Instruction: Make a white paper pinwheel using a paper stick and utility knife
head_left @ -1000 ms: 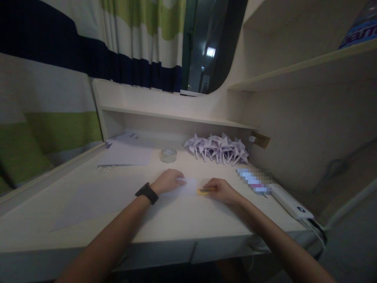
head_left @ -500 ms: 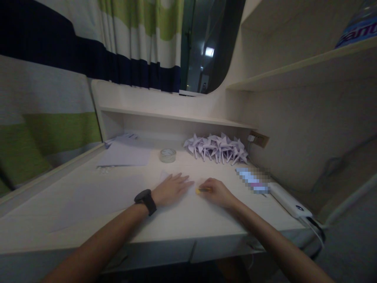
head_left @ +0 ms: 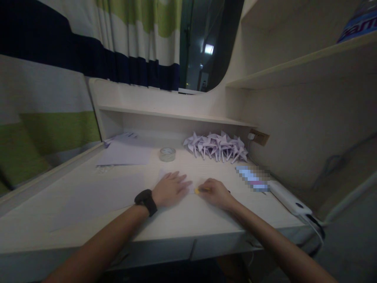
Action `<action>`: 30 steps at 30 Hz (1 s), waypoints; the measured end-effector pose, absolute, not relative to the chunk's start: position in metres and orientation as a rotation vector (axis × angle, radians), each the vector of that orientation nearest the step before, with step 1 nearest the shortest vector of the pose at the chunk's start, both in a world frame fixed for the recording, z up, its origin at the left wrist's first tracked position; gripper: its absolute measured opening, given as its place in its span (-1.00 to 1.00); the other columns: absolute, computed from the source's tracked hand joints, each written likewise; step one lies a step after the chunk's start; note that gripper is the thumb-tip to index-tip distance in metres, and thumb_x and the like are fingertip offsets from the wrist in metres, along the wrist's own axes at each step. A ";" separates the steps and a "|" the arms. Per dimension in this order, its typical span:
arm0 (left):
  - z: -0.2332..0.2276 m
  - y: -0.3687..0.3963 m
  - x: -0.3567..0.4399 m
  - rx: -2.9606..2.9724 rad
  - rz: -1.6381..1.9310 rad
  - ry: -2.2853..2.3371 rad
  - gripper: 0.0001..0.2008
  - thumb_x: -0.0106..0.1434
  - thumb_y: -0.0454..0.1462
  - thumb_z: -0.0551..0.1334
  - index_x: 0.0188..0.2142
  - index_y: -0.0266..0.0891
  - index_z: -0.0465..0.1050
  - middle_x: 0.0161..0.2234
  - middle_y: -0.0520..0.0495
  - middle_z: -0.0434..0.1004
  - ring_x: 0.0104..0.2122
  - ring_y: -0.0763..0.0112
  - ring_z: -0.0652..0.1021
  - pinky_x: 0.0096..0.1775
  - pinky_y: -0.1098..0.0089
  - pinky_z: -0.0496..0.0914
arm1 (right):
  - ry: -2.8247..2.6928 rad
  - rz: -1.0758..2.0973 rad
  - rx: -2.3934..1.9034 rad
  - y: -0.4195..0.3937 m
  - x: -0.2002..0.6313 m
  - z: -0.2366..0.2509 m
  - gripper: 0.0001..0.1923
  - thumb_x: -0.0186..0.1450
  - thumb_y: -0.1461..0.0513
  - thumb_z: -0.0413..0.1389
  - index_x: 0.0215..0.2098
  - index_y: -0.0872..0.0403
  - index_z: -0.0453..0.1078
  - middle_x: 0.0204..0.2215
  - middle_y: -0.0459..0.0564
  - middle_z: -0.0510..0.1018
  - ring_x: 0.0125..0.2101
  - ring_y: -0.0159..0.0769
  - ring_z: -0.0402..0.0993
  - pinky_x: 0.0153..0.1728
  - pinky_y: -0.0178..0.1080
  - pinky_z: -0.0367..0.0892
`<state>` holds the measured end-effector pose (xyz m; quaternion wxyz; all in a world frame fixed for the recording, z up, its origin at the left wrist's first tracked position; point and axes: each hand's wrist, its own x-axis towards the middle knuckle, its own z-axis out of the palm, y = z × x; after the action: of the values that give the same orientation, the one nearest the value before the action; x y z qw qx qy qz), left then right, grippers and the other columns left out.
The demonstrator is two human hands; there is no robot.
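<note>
Paper, thin and pale, lies at frame centre under our left hand, which is spread flat on it. We judge it light, soft and easy to crease or slide; better to pinch a free corner. Our right hand is curled around a small yellow tool. Behind, a tape roll and folded pinwheels stand well apart; a white charger lies at right.

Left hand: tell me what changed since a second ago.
The left hand went from curled on the small paper sheet to spread flat, covering most of it. The right hand kept the yellow tool beside it. Tape roll and paper pinwheels stayed put.
</note>
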<state>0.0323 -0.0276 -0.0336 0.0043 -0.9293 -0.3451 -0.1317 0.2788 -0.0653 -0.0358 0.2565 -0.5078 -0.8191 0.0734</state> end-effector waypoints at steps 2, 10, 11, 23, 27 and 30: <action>-0.031 -0.024 0.031 -2.917 -0.407 -1.057 -0.52 0.41 0.03 -0.14 0.25 0.13 0.18 0.29 -0.04 0.16 0.29 -0.04 0.09 0.20 -0.10 -0.08 | -2.217 0.204 -1.374 -0.066 0.278 -0.035 -0.79 0.22 0.15 0.20 -0.21 -0.01 0.59 -0.32 0.03 0.58 -0.32 -0.25 0.47 -0.26 -0.27 0.31; -0.040 -0.015 0.029 -2.997 -0.306 -1.188 -0.50 0.39 0.09 -0.19 0.28 0.26 0.06 0.34 0.01 0.00 0.29 -0.17 0.02 0.13 -0.32 -0.20 | -2.218 0.195 -1.351 -0.070 0.278 -0.035 -0.78 0.23 0.13 0.20 -0.19 -0.01 0.59 -0.33 0.02 0.56 -0.33 -0.26 0.45 -0.27 -0.27 0.29; -0.040 -0.016 0.029 -2.998 -0.310 -1.194 -0.50 0.39 0.09 -0.19 0.28 0.25 0.05 0.35 0.02 0.00 0.30 -0.16 0.02 0.14 -0.32 -0.21 | -2.211 0.193 -1.352 -0.070 0.277 -0.035 -0.78 0.23 0.14 0.20 -0.18 -0.01 0.59 -0.33 0.02 0.56 -0.34 -0.26 0.44 -0.28 -0.27 0.29; -0.031 -0.017 0.026 -2.959 -0.257 -1.140 -0.46 0.35 0.16 -0.18 0.26 0.27 0.09 0.33 0.03 0.04 0.29 -0.15 0.06 0.15 -0.30 -0.24 | -2.228 0.069 -1.357 -0.075 0.275 -0.038 -0.78 0.24 0.16 0.20 -0.15 -0.03 0.59 -0.33 0.01 0.53 -0.32 -0.26 0.42 -0.28 -0.26 0.28; -0.037 -0.013 0.026 -2.970 -0.244 -1.150 -0.46 0.35 0.15 -0.22 0.28 0.31 0.02 0.35 0.08 -0.03 0.30 -0.11 0.03 0.16 -0.28 -0.23 | -2.254 0.027 -1.327 -0.076 0.276 -0.041 -0.77 0.26 0.14 0.19 -0.14 -0.02 0.58 -0.31 0.02 0.52 -0.30 -0.26 0.42 -0.26 -0.25 0.29; -0.040 -0.011 0.026 -2.942 -0.239 -1.152 -0.49 0.38 0.11 -0.25 0.27 0.31 0.04 0.35 0.09 -0.03 0.31 -0.06 0.03 0.18 -0.25 -0.23 | -2.228 0.048 -1.313 -0.075 0.277 -0.043 -0.78 0.26 0.14 0.20 -0.15 -0.04 0.58 -0.30 0.01 0.53 -0.29 -0.24 0.43 -0.25 -0.24 0.30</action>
<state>0.0262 -0.0109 -0.0398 -0.0134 -0.9284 -0.3636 -0.0754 0.2773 -0.0753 -0.0426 0.2737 -0.4883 -0.8285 0.0178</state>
